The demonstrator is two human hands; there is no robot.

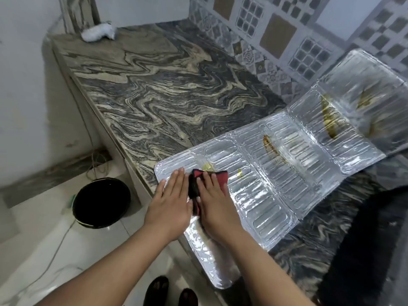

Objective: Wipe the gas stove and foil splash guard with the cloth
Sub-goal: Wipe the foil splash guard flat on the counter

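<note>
Both my forearms are reaching up from the bottom of the frame. My left hand [171,200] is lying flat, fingers together, on the near-left corner of the embossed silver foil splash guard [276,186], which is lying unfolded across the swirled grey marble counter [159,91], at centre and right. Just beside it, my right hand [217,203] is pressing open-palmed on the folded red-and-black cloth [196,186]. Yellow-brown grease stains [270,146] are showing on the farther panels. At lower left a black round bucket [101,203] is standing on the floor.
</note>
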